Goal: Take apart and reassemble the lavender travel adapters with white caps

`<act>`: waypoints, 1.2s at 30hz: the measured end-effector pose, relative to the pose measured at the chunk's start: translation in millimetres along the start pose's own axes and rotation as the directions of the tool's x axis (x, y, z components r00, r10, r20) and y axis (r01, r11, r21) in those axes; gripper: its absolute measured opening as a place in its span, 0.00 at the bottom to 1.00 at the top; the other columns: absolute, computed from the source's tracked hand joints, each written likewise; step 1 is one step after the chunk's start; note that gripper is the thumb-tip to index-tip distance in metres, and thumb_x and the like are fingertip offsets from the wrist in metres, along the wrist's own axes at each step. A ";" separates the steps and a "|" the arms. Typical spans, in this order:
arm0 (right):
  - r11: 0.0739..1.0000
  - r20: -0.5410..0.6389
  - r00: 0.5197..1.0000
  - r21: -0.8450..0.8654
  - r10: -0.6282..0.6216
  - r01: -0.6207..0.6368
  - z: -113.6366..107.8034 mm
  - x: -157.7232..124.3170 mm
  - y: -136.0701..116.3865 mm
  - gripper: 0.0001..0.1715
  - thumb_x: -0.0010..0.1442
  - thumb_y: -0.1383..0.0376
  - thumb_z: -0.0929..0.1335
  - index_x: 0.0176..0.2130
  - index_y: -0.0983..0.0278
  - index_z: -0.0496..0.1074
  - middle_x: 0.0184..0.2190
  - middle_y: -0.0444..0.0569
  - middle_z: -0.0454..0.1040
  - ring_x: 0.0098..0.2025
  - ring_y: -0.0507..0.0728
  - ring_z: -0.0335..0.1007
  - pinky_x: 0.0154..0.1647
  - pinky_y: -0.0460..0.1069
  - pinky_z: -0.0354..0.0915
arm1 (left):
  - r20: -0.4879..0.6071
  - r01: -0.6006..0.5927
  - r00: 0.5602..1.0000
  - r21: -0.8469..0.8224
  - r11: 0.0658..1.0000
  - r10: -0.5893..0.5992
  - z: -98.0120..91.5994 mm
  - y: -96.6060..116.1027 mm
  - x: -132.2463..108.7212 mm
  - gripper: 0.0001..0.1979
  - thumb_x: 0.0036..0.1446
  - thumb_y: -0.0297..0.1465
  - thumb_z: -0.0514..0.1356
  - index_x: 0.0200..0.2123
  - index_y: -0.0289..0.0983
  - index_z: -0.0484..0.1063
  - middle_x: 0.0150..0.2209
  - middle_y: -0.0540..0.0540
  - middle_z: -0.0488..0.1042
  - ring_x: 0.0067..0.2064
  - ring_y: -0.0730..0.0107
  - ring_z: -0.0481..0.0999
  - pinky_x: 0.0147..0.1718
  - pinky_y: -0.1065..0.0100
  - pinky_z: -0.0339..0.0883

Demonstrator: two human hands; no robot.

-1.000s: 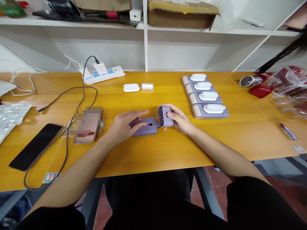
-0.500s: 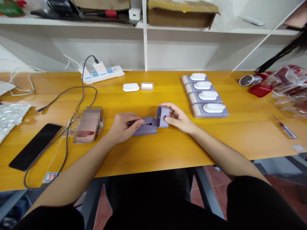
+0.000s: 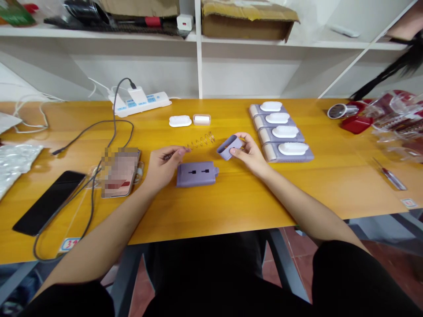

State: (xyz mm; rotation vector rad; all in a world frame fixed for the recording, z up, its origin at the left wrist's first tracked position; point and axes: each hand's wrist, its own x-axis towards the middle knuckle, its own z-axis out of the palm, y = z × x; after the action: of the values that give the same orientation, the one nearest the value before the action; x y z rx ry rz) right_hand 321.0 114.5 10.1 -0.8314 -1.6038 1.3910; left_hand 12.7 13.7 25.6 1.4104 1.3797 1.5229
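Observation:
My left hand (image 3: pixel 163 167) is closed around a thin coil spring (image 3: pixel 201 141), whose loose coils stretch out to the right above the table. In my right hand (image 3: pixel 247 154) is a hollow purple sleeve (image 3: pixel 229 147), tilted with its opening facing up and to the left. Between the hands, on the table, lies a flat purple case (image 3: pixel 196 174) with two dark slots in its top and a small tab at its right end. Neither the spring nor the sleeve touches the case.
Purple cases topped with white brush heads (image 3: pixel 286 131) stand in a row at right. Behind my hands lie a white brush head (image 3: pixel 180 121) and a small clear-edged piece (image 3: pixel 201 119). Phones and a dark cable (image 3: pixel 115 110) are at left, a screwdriver (image 3: pixel 390 174) at far right.
My left hand has lifted the spring up off the purple case, which now shows fully. My right hand has moved slightly right and up, tilting the sleeve.

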 end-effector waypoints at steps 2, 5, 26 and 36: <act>0.999 -0.063 0.998 0.016 0.030 -0.029 -5.1 4.1 6.4 0.47 0.54 0.41 0.86 0.57 0.52 0.64 0.47 0.45 0.80 0.47 0.60 0.81 0.52 0.57 0.82 | -0.061 0.027 0.998 -0.099 0.995 -0.034 0.9 -3.9 4.8 0.21 0.60 0.54 0.77 0.34 0.41 0.88 0.29 0.47 0.79 0.26 0.72 0.66 0.27 0.66 0.62; 0.997 -0.121 0.992 -0.073 0.031 -0.040 -14.1 10.7 12.2 0.45 0.53 0.43 0.86 0.57 0.52 0.66 0.48 0.46 0.80 0.50 0.61 0.81 0.56 0.59 0.81 | -0.113 0.063 0.990 -0.192 0.979 -0.086 1.8 -8.9 11.2 0.19 0.55 0.50 0.80 0.38 0.41 0.88 0.31 0.48 0.80 0.27 0.73 0.66 0.30 0.66 0.63; 0.636 -0.202 0.979 -0.757 -0.006 -0.152 -22.0 149.5 35.2 0.31 0.62 0.66 0.80 0.63 0.63 0.78 0.59 0.58 0.84 0.64 0.70 0.79 0.76 0.72 0.69 | -0.139 0.155 0.974 -0.177 0.972 -0.180 1.1 -27.9 16.2 0.23 0.51 0.44 0.81 0.47 0.39 0.91 0.46 0.42 0.89 0.32 0.73 0.72 0.31 0.68 0.68; 0.645 0.237 0.920 -0.658 -0.314 0.389 0.8 91.8 -11.9 0.35 0.80 0.42 0.68 0.74 0.56 0.73 0.72 0.60 0.78 0.74 0.73 0.73 0.77 0.73 0.69 | -0.055 0.014 0.998 0.061 0.998 -0.011 -2.5 -36.8 15.0 0.20 0.62 0.46 0.75 0.52 0.41 0.92 0.46 0.42 0.89 0.43 0.62 0.83 0.47 0.60 0.79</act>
State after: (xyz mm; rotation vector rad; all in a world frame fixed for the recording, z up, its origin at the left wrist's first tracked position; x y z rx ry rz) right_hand 281.1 193.6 37.1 -0.7959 -2.2798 0.5198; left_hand -0.1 36.1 -4.7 1.4036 1.4767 1.5329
